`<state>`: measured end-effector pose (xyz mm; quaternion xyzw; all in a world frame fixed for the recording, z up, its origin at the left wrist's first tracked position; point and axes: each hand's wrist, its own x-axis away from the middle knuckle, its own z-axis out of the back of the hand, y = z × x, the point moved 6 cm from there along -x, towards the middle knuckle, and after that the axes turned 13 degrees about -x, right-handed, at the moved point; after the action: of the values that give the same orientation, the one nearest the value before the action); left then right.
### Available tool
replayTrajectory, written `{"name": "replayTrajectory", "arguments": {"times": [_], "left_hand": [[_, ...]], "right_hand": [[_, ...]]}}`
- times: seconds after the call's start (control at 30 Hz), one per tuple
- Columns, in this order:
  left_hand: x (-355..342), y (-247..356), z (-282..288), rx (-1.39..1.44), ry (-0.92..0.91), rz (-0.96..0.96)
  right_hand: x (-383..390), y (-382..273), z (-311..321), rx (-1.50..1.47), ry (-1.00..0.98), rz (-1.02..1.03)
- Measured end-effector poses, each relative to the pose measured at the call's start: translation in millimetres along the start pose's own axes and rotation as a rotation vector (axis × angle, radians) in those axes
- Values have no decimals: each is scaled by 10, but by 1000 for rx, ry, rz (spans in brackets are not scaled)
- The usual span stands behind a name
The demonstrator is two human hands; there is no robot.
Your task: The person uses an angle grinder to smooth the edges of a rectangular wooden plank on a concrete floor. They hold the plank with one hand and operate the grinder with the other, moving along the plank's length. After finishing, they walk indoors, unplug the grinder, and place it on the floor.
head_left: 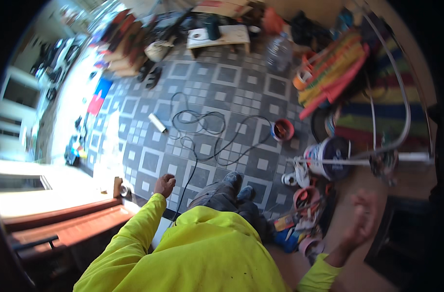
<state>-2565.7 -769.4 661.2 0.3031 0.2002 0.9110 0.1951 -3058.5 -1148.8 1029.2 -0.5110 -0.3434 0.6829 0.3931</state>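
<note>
My left hand (165, 185) hangs over the tiled floor at the left of my body, with its fingers loosely bent and nothing visible in them. A black cable (193, 163) runs along the floor to its right, looping further ahead. My right hand (362, 221) is raised at the right, close to the wall and a dark rectangular opening (402, 233). Motion smears its fingers, and I cannot make out anything in it. Between my legs and that hand lie a pink tub (307, 199) and mixed small items on the floor.
A long white block (158, 123) and a red bucket (283, 130) stand on the patterned floor near the cable. At right are a white bucket (324, 158), a bent pale pipe (404, 97) and striped fabric (336, 73). Ahead stands a low bench (236, 36); at left, a brown ledge (81, 224).
</note>
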Motion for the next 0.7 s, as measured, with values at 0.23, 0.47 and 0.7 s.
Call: {"name": "replayTrajectory", "arguments": {"times": [0.23,0.47,0.7], "left_hand": [[1578,-1871,-602,-64,-106,504],[1463,-2296,-572,329,-133,676],[209,-2533,1209,721,280,475]], "right_hand": [[2490,2198,-1257,391,-1452,-611],[2485,2630,-1717,696,-1248,-757],[1401,1909,-3895,298,-1045,-634]]}}
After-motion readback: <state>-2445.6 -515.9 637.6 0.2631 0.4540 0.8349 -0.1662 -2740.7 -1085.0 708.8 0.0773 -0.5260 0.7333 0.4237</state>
